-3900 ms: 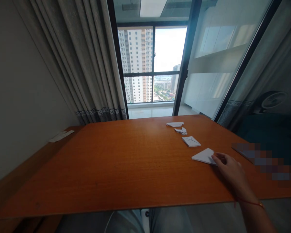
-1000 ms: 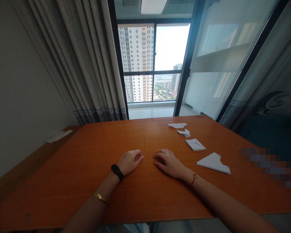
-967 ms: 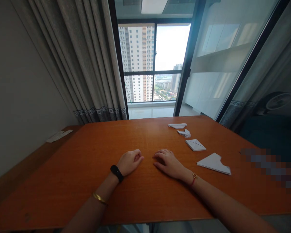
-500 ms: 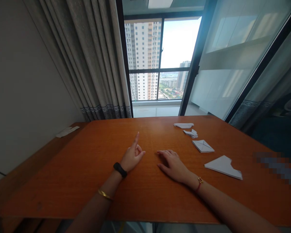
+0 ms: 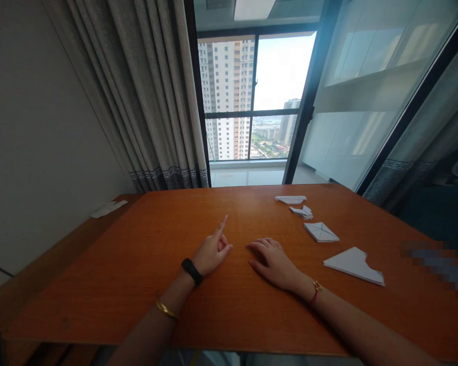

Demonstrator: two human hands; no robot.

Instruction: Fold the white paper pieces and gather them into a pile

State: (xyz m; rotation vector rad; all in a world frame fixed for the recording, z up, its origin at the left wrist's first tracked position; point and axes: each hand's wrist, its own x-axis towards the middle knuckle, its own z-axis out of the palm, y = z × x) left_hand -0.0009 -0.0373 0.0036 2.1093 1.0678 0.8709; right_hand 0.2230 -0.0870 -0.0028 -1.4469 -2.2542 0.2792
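Over the middle of the orange-brown wooden table (image 5: pixel 137 284), my left hand (image 5: pixel 210 251) has its index finger stretched out forward, its thumb out and the other fingers curled; it holds nothing. My right hand (image 5: pixel 273 262) rests on the tabletop beside it, fingers loosely extended, with nothing in it. Right of my right hand lie folded white papers in a slanting row. Nearest is a large folded paper with a notched edge (image 5: pixel 353 264). Behind it come a square folded paper with crossing creases (image 5: pixel 321 232), a small bundle of folded paper (image 5: pixel 302 212) and a flat narrow folded paper (image 5: pixel 290 199).
A flat pale piece (image 5: pixel 109 209) lies on the ledge by the left wall. Grey curtains (image 5: pixel 148 101) hang behind the table's far left. A dark-framed sliding glass door (image 5: pixel 303 117) stands beyond the far edge. A pixelated patch (image 5: pixel 438 264) covers something at the right.
My left hand has shifted slightly right and nearer to me, its index finger still out. My right hand stays in place on the table. The whole view has tilted slightly.
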